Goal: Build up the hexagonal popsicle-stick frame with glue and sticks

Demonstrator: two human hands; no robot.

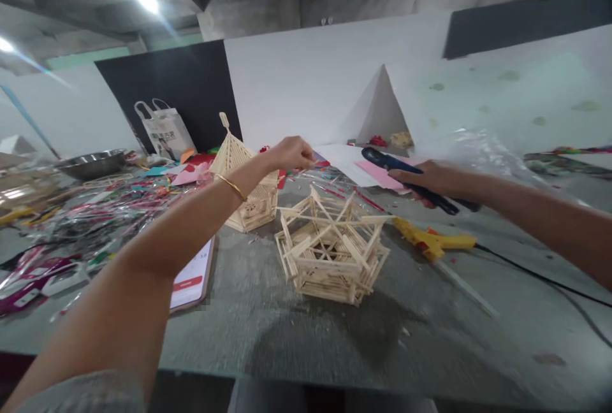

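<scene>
My left hand [291, 153] reaches far over the table, fingers curled downward above clear wrappers and coloured paper; what they grip, if anything, is hidden. My right hand [423, 178] is closed round a dark blue tool [382, 160] with long handles, held above pink paper [380, 174]. Between my arms, an open stick-built frame [331, 248] sits on the grey table [268, 311]. A finished stick house with a pointed roof [243, 177] stands behind my left forearm.
A yellow glue gun [433, 242] lies right of the frame, its black cord [540, 276] running right. A phone [194, 276] lies under my left arm. Wrappers and paper scraps cover the left side, with a metal bowl [93, 163] and white bag [165, 129] behind.
</scene>
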